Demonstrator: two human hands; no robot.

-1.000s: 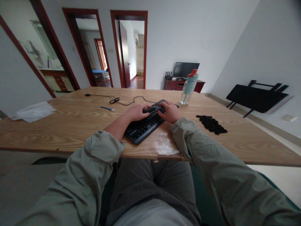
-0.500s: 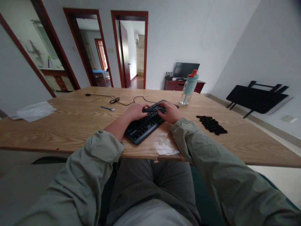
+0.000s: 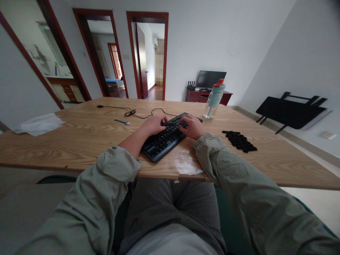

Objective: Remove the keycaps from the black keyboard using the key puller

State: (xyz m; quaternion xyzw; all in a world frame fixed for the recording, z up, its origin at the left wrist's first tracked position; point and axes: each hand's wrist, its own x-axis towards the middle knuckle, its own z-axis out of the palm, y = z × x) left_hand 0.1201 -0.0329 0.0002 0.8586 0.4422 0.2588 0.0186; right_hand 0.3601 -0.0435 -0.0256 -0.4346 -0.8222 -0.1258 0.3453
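Note:
A black keyboard lies slantwise on the wooden table, with both my hands over its far half. My left hand is closed around a slim black tool, which lies level above the keys and points to the right; its exact kind is unclear. My right hand is at the tool's far end, fingers bent and drawn together over the upper keys. Whatever sits between those fingertips is too small to make out. To the right, black keycaps are laid out close together in rows.
A clear bottle with a red and teal top stands behind my right hand. A blue brush and the coiled cable lie left of the keyboard. White tissue rests at the left of the table.
The fingers of my right hand have shifted slightly at the tool's end. My left hand and the keyboard stay almost where they were; the view has moved a touch.

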